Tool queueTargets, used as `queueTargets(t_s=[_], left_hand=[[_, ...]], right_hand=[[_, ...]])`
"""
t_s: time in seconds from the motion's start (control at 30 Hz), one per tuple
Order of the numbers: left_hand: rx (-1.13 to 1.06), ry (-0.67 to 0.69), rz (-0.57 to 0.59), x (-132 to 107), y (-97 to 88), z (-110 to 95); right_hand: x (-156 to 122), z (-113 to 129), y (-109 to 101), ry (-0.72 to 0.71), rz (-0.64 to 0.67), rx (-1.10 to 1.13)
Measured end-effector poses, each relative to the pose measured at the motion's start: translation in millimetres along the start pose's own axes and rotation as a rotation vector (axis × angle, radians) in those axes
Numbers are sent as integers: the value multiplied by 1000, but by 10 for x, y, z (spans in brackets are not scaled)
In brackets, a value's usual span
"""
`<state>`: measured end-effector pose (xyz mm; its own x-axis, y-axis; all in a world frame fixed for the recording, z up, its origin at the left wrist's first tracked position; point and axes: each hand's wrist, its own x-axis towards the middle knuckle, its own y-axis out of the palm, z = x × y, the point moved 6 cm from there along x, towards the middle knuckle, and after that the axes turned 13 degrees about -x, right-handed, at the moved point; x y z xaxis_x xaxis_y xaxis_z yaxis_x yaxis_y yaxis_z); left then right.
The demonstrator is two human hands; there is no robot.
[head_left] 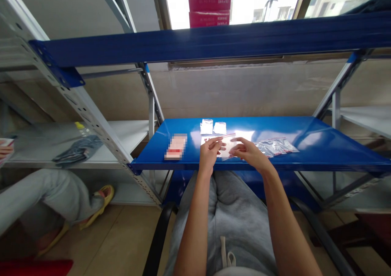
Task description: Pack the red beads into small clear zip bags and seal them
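While both bare hands work on one small clear plastic zip bag [226,149] just above a glossy blue steel shelf [275,126], the left hand [209,154] has its fingers [215,142] stretched along the bag's upper left edge, with the thumb hidden from view. The right hand [249,152] is curled inward, its fingers [236,146] closed on the bag's right side. The two hands stand close together, with the bag bridging the narrow space between them. A thin red-marked strip runs along the bag's top edge. Whether its lower edge touches the shelf cannot be told.

Directly ahead of the grip: two small clear bags with white contents [210,126], side by side on the shelf. Just beyond the right hand: a loose heap of clear plastic bags with red marks [276,147]. Left of the left hand: a flat pink-and-red item [176,146], too blurred to identify. Below the grip: the person's grey sweatpants [232,215], between black chair armrests [159,239]. Well left of the grip, on a lower level: another person's leg in pale grey trousers [39,190], ending in a yellow sandal [105,196].
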<state>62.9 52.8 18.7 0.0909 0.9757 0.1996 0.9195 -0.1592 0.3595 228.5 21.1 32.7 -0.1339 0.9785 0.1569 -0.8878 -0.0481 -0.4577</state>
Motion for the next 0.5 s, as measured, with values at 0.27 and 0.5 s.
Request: queueTargets(t_s=[0.27, 0.5], left_hand=[[-56, -68, 191, 245, 744, 402], [311, -62, 326, 941, 2101, 1000]], right_hand=[[-33, -405, -747, 122, -38, -197], [91, -1087, -2098, 388, -247, -433]])
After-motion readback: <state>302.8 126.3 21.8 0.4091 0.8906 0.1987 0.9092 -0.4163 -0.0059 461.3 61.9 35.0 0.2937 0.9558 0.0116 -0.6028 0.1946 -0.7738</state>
